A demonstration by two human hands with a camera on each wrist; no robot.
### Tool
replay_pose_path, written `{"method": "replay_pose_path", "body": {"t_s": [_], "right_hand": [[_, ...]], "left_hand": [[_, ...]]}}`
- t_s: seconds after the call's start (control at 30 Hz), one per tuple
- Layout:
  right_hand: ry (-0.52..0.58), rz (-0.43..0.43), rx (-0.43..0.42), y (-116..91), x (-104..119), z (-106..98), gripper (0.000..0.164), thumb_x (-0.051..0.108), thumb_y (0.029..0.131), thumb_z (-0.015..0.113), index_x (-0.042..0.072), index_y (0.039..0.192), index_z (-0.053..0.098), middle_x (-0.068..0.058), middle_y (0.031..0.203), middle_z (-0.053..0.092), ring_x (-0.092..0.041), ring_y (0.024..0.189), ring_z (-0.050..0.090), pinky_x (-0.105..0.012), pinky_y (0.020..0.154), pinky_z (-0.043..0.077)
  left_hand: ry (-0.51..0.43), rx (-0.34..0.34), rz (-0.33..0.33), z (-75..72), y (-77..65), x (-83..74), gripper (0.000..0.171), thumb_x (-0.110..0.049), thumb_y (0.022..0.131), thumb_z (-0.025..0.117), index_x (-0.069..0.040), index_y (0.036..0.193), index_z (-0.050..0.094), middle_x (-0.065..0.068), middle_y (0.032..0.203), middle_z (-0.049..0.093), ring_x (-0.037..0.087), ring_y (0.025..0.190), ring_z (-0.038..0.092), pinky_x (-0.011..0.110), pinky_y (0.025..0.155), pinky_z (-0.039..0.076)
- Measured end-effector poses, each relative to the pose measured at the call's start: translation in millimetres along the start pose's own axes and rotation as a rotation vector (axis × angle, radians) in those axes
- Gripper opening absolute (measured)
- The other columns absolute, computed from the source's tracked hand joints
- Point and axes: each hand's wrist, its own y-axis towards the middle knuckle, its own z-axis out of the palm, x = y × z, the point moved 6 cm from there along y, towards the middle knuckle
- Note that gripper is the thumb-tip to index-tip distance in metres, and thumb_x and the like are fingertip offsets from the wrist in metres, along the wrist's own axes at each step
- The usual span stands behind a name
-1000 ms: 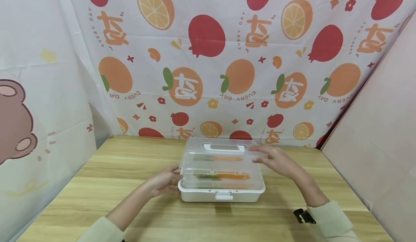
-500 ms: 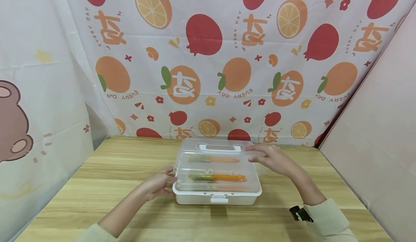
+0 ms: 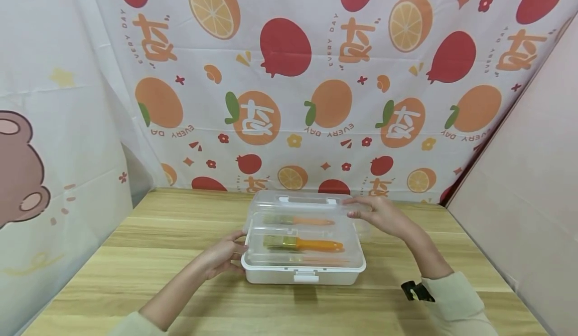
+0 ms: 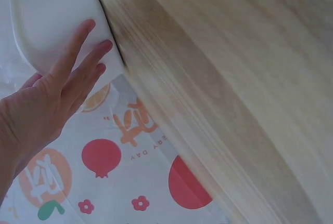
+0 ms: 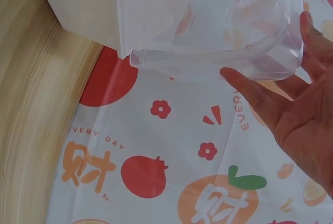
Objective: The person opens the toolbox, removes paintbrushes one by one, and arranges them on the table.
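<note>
A storage box (image 3: 271,276) with a white base stands on the table, its clear lid (image 3: 266,203) tilted up. Through the lid shows a paintbrush (image 3: 320,244) with an orange handle and pale bristles; fainter orange shapes lie above and below it. My left hand (image 3: 221,257) rests against the box's left side, its fingers fairly straight along the white wall in the left wrist view. At the lid's right edge, my right hand (image 3: 377,215) holds the clear plastic between thumb and fingers. The right wrist view shows that thumb (image 5: 242,83) at the lid's rim.
The wood-grain table (image 3: 180,215) reaches back to a fruit-print cloth (image 3: 289,100) hanging behind the box. Plain side cloths flank it, one with a bear print (image 3: 20,170). A white latch (image 3: 306,277) sits on the box's front and a white carry handle (image 3: 307,201) on the lid.
The lid has tilted up further at my right hand, and the orange-handled paintbrush shows more plainly. My left hand keeps its place at the box's side.
</note>
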Motion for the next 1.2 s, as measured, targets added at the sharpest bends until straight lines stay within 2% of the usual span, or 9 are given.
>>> {"method": "replay_pose_path", "body": {"t_s": [0.3, 0.5, 0.77, 1.2], "right_hand": [[0.050, -0.014, -0.028, 13, -3, -10, 0.036, 0.035, 0.089, 0.060, 0.013, 0.118, 0.063, -0.002, 0.117, 0.060, -0.026, 0.114, 0.050, -0.050, 0.090, 0.042], [0.077, 0.028, -0.043, 23, -9, -14, 0.033, 0.037, 0.090, 0.058, 0.015, 0.114, 0.065, -0.001, 0.112, 0.062, -0.022, 0.107, 0.054, -0.048, 0.085, 0.046], [0.082, 0.049, -0.088, 35, -16, -16, 0.031, 0.034, 0.091, 0.057, 0.012, 0.111, 0.066, -0.004, 0.109, 0.063, -0.024, 0.104, 0.055, -0.048, 0.084, 0.046], [0.117, 0.156, -0.125, 54, -29, -19, 0.035, 0.038, 0.093, 0.052, 0.010, 0.111, 0.063, -0.010, 0.110, 0.061, -0.029, 0.104, 0.053, -0.052, 0.085, 0.044]], "left_hand": [[0.010, -0.007, -0.007, -2.8, 3.1, -3.7, 0.058, -0.002, 0.092, 0.040, 0.008, 0.140, 0.010, 0.039, 0.130, 0.030, 0.034, 0.098, 0.054, 0.056, 0.074, 0.048], [-0.002, -0.018, -0.011, -4.5, 4.1, -3.7, 0.059, 0.000, 0.091, 0.040, 0.009, 0.140, 0.009, 0.041, 0.133, 0.023, 0.038, 0.101, 0.052, 0.058, 0.074, 0.047], [-0.004, -0.022, -0.019, -6.5, 4.6, -1.0, 0.057, 0.000, 0.091, 0.040, 0.009, 0.140, 0.011, 0.041, 0.132, 0.025, 0.041, 0.103, 0.051, 0.057, 0.073, 0.048], [-0.005, -0.014, -0.024, -7.9, 5.7, -0.9, 0.056, -0.001, 0.093, 0.040, 0.010, 0.139, 0.010, 0.040, 0.131, 0.026, 0.045, 0.107, 0.047, 0.057, 0.074, 0.048]]}}
